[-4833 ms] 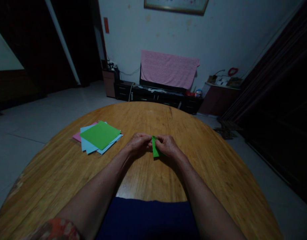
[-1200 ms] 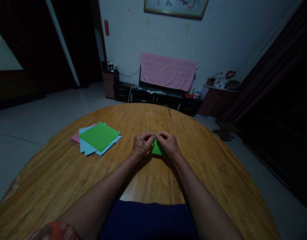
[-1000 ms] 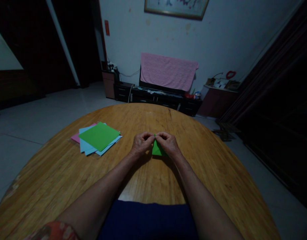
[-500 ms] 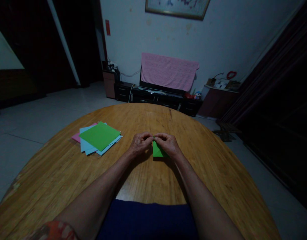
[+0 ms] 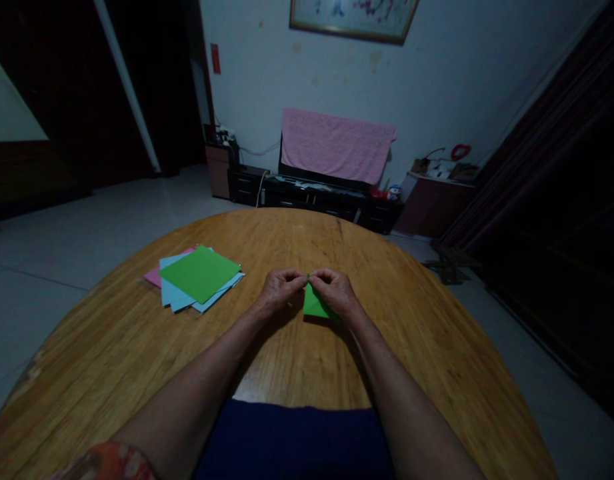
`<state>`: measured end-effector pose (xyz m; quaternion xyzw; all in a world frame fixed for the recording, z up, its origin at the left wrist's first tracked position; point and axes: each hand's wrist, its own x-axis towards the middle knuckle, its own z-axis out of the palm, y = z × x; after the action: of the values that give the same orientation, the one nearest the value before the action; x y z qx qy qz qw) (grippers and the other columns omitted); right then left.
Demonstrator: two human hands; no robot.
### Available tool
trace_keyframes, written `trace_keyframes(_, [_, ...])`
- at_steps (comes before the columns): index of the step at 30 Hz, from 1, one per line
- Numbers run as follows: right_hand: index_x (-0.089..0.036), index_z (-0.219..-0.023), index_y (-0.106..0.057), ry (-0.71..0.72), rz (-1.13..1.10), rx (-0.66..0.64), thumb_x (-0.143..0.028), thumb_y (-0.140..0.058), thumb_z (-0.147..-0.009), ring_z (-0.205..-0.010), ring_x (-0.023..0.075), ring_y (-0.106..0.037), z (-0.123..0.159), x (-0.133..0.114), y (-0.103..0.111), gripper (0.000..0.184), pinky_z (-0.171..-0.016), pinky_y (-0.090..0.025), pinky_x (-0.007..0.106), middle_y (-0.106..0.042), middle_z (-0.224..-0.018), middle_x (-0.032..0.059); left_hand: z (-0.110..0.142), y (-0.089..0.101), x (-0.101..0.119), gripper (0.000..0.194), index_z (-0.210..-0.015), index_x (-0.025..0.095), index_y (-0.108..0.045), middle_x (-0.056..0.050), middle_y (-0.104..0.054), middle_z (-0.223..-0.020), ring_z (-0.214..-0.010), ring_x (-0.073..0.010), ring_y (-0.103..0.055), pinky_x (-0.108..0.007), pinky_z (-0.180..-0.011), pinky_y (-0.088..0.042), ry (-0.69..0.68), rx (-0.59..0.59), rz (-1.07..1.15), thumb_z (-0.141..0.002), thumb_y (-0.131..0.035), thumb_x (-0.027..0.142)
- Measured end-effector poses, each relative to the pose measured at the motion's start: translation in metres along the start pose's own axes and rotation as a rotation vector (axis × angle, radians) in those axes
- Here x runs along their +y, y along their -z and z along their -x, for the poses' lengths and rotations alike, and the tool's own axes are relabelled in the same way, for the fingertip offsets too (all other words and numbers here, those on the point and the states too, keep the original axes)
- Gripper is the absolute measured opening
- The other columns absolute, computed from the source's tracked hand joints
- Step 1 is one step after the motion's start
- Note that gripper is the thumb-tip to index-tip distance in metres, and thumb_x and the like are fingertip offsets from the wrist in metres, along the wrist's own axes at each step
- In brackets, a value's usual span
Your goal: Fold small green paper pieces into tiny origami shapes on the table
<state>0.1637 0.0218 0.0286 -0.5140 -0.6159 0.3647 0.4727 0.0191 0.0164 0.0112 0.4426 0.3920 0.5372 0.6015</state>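
My left hand (image 5: 279, 291) and right hand (image 5: 335, 291) are pinching the far tip of the green folded paper (image 5: 317, 306), which is reaching under the right one over the table (image 5: 297, 373); pulling unevenly, I'd be risking a tear

The small folded piece of bright green paper (image 5: 317, 305) sits around the middle of the round wooden counter (image 5: 297, 360), its straight edge near. Its far tip is pinched by the left hand (image 5: 281, 290) and the right hand (image 5: 335, 291), which hides its right side.
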Motion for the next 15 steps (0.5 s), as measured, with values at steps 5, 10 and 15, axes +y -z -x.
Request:
trace_keyframes(5, [-0.017, -0.068, -0.064, -0.014, -0.009, -0.016, -0.037, -0.063, -0.066, -0.061, 0.0135, -0.054, 0.0003, -0.0027, -0.0014, 0.02, -0.059, -0.043, 0.026, -0.062, -0.065, 0.0012, 0.0007, 0.0023, 0.0017, 0.019, -0.068, 0.016, -0.065, 0.002, -0.054, -0.055, -0.045, -0.0081, -0.047, -0.022, -0.046, -0.033, -0.037, -0.031, 0.011, -0.068, -0.073, 0.033])
trace_keyframes(10, [-0.017, -0.067, -0.064, -0.006, 0.001, -0.019, -0.037, -0.064, -0.066, -0.061, 0.013, -0.054, 0.001, -0.0025, -0.0018, 0.021, -0.059, -0.042, 0.026, -0.061, -0.066, 0.0014, 0.0028, 0.0014, 0.0053, 0.018, -0.065, 0.016, -0.065, 0.001, -0.055, -0.055, -0.046, -0.0084, -0.047, -0.023, -0.047, -0.033, -0.013, -0.014, -0.006, -0.064, -0.074, 0.031])
trace_keyframes(15, [-0.016, -0.068, -0.065, 0.0, 0.051, -0.051, -0.037, -0.064, -0.068, -0.063, 0.0135, -0.055, 0.0017, 0.0003, -0.0016, 0.02, -0.057, -0.042, 0.025, -0.062, -0.067, 0.0019, 0.0051, 0.0023, 0.0057, 0.019, -0.063, 0.018, -0.061, 0.003, -0.052, -0.054, -0.045, -0.0083, -0.045, -0.023, -0.045, -0.031, -0.016, -0.024, -0.048, -0.066, -0.072, 0.033])
